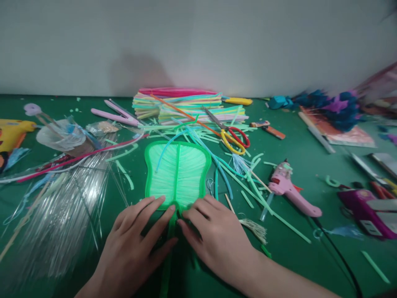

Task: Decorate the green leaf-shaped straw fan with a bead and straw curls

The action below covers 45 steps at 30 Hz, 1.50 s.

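Both hands press flat, fingers spread, at the base of a green leaf-shaped fan [177, 174] lying on the green table [310, 174]: the left hand [136, 240] and right hand [214, 236] grip nothing but pin its stem [167, 256] between their fingertips. The fan's body looks finished, rimmed and ribbed, with only the stem end seemingly left to work. Palms hide the joint, the stem runs out of frame, and scissors [232, 134], a pink glue gun [290, 188] and the blurred right edge lie beyond.

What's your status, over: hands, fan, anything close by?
Left hand and right hand flat on fan base, at green handle. Glue gun right, scissors behind, apart.
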### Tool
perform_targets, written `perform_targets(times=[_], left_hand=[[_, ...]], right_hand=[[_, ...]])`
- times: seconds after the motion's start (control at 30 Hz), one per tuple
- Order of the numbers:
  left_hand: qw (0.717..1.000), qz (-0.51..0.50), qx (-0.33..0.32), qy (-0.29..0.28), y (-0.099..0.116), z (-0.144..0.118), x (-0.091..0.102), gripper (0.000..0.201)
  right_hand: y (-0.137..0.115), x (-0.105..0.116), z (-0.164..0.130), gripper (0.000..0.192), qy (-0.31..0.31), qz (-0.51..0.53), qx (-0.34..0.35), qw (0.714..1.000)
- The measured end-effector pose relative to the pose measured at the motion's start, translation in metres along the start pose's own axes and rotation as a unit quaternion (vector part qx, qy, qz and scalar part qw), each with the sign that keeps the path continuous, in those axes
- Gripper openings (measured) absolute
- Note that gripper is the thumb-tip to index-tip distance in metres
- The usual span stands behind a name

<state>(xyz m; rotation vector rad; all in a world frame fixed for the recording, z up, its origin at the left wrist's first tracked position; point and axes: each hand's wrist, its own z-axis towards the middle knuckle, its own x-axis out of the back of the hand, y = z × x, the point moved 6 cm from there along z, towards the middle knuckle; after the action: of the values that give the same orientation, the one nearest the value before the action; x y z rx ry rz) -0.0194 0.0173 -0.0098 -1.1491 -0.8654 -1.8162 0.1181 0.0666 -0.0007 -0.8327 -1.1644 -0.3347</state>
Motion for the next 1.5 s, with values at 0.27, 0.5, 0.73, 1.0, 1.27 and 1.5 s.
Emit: perform_targets(times=[0.27, 0.5, 0.73, 1.0, 1.27, 1.5], left_hand=[[1.000, 0.006, 0.011, -0.011, -0.003, -0.003, -0.003, 0.044], [0.999, -0.009, 0.035, 0.022, -0.011, -0.004, 0.000, 0.041], [0.996, -0.032, 0.062, 0.047, -0.019, -0.007, 0.004, 0.034], [0.997, -0.049, 0.061, 0.027, -0.018, -0.007, 0.000, 0.037], [0.995, -0.057, 0.069, 0.041, -0.023, -0.007, 0.004, 0.042], [0.993, -0.068, 0.081, 0.049, -0.027, -0.004, 0.006, 0.037]], right_hand=[[0.018, 0.004, 0.015, 0.021, 0.021, 0.072, -0.039, 0.996], [0.014, -0.005, 0.019, 0.020, -0.004, 0.075, -0.003, 0.997], [0.014, -0.005, 0.019, 0.014, 0.014, 0.094, -0.015, 0.995], [0.007, -0.009, 0.021, 0.013, 0.046, 0.022, 0.018, 0.999], [0.013, 0.000, 0.013, 0.020, 0.059, 0.081, -0.020, 0.995], [0.025, 0.015, 0.002, 0.013, 0.070, 0.104, -0.055, 0.991]])
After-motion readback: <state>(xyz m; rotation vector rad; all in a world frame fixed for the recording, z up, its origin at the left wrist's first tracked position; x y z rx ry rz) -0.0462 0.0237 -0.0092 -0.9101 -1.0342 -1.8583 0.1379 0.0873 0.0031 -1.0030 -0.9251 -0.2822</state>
